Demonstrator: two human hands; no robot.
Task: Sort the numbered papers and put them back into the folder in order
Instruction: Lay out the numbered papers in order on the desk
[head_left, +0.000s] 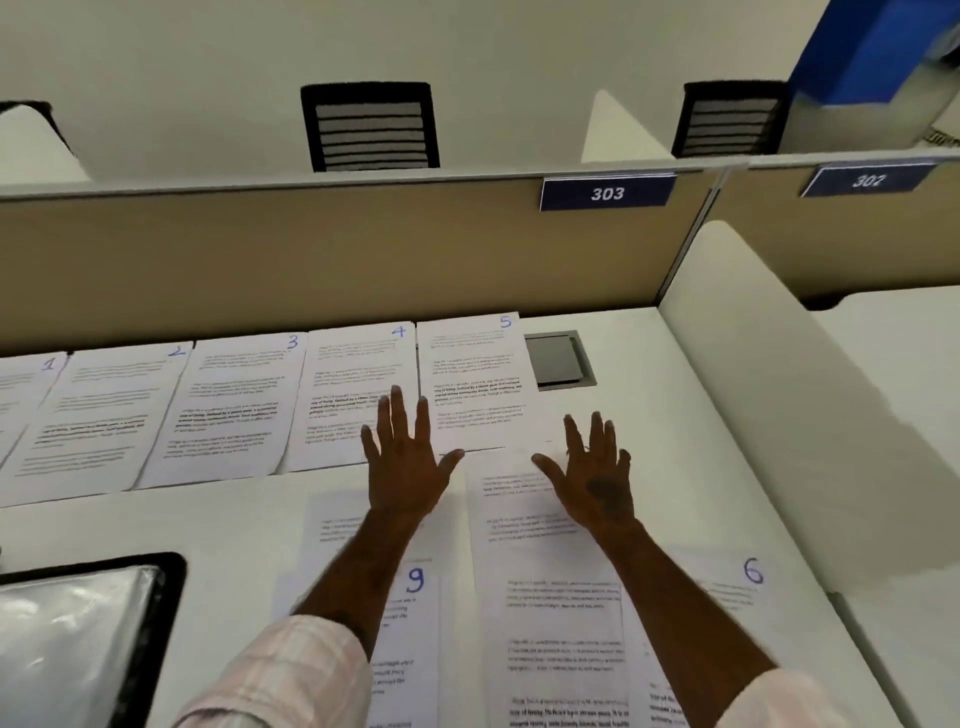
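Note:
Papers numbered 1 (23, 395), 2 (98, 410), 3 (228, 405), 4 (348, 379) and 5 (475, 374) lie in a row along the back of the white desk (218, 519). Nearer me lie paper 9 (410, 634), paper 6 (737, 582) and an unnumbered sheet (550, 597) between my arms. My left hand (402, 457) is flat with fingers spread over the lower edges of papers 4 and 5. My right hand (592, 467) is spread flat at paper 5's lower right corner, over the middle sheet's top. The folder (78, 634), black with clear sleeves, lies at lower left.
A tan partition (311, 260) with a "303" sign (607, 193) closes the desk's back. A white side divider (779, 389) bounds the right. A grey cable hatch (558, 359) sits right of paper 5. Black chairs (370, 127) stand beyond the partition.

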